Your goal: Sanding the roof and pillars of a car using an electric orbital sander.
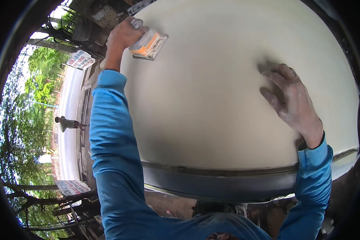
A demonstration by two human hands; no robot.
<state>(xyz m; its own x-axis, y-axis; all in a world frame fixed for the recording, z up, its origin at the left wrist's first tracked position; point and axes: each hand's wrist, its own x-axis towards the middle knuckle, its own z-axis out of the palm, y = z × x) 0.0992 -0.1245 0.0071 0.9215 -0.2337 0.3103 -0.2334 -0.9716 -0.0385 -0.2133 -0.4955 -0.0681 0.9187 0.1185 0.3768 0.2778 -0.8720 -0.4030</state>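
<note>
A wide, pale cream curved panel (212,100) fills the middle of the view, with a dark band along its near edge. My left hand (124,34) grips a dusty grey and orange palm sander (148,45), its pad at the far left part of the panel. My right hand (288,96), powdered with dust, is at the right of the panel with curved, spread fingers and a shadow beneath the fingertips; whether they touch the surface I cannot tell. Both forearms wear blue sleeves.
At the left, a person (68,123) stands beside a pale road (68,152) with trees, printed signs (81,59) and branches about. Dark clutter (102,16) lies beyond the panel's upper left edge. Ground (168,204) shows below the near edge.
</note>
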